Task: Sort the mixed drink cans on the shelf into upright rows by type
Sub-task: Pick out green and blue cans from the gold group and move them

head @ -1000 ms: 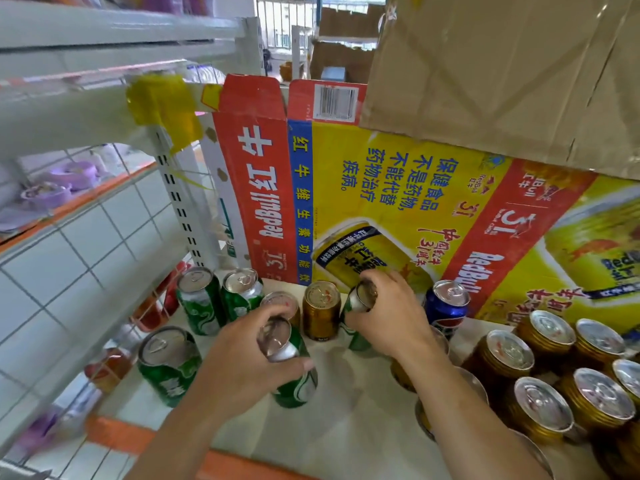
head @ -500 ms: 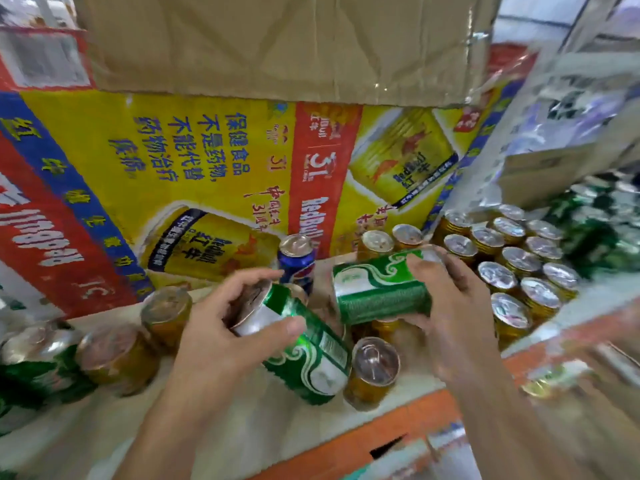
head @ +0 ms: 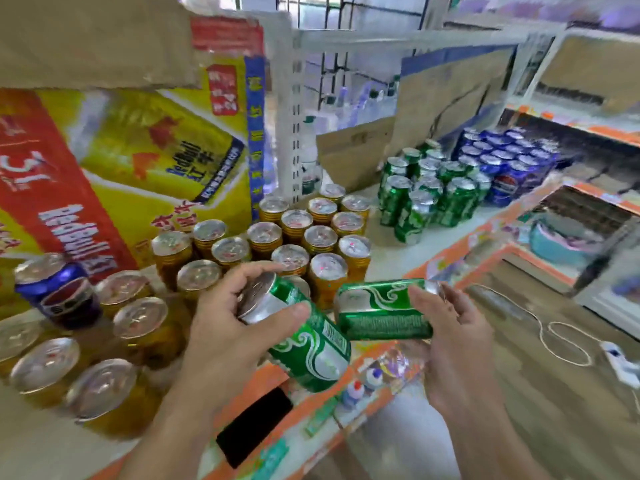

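Hands swung right since prev frame: left hand [head: 225, 336] curled round tilted green can [head: 308, 344], right hand [head: 455, 344] grips sideways can [head: 381, 315], both over shelf edge [head: 446, 261]; carry step, nxt stand them upright by green row [head: 427, 192].

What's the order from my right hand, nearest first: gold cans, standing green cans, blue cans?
1. Gold cans, just left of the right hand.
2. Standing green cans, beyond them to the right.
3. Blue cans, at the far end.
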Demonstrator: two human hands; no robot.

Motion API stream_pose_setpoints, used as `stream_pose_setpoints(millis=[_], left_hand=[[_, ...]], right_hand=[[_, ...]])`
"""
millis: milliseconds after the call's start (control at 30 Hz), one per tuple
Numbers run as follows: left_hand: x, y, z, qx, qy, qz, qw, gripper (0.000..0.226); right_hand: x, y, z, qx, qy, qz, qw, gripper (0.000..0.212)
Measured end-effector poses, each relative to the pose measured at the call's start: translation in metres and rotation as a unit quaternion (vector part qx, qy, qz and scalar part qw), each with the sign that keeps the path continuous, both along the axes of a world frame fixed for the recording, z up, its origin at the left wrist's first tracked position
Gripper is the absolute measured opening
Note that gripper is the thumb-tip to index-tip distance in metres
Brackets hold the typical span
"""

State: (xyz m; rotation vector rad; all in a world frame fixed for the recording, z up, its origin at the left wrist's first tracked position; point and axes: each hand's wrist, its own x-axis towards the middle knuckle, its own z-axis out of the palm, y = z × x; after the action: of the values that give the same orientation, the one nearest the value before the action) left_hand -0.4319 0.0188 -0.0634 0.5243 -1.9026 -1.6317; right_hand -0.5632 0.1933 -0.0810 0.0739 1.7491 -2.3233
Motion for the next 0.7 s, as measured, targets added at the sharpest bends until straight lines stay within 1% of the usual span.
stream_pose_setpoints(millis=[100,133,200,300,367,467,700], left_hand=[[-0.040,0.037,-0.002,-0.031,-0.013,0.010,0.999,0.051],[-0.052,0.047,-0.002,-0.045,-0.017,0.011,0.999,0.051],[-0.075,0.062,0.000,-0.082,-0.031,0.013,0.996,0.050],[-0.112,0.075,-0.002,-0.118,-0.048,0.023,0.992,0.052],[-0.135,0.079,-0.003,-0.137,-0.053,0.035,0.989,0.054],[-0.173,0.079,-0.006,-0.159,-0.060,0.051,0.984,0.054],[-0.277,0.065,-0.018,-0.236,-0.114,0.079,0.962,0.046]], right_hand=[[-0.040,0.039,-0.006,-0.010,-0.008,-0.019,1.000,0.016],[-0.051,0.048,-0.007,-0.012,-0.011,-0.022,1.000,0.015],[-0.074,0.061,-0.011,-0.010,-0.012,-0.021,1.000,0.018],[-0.106,0.071,-0.019,0.006,-0.007,-0.023,1.000,0.039],[-0.124,0.074,-0.023,0.024,-0.003,-0.030,0.999,0.046],[-0.153,0.076,-0.025,0.056,0.021,-0.023,0.998,0.044],[-0.254,0.062,-0.021,0.137,0.134,-0.001,0.982,0.039]])
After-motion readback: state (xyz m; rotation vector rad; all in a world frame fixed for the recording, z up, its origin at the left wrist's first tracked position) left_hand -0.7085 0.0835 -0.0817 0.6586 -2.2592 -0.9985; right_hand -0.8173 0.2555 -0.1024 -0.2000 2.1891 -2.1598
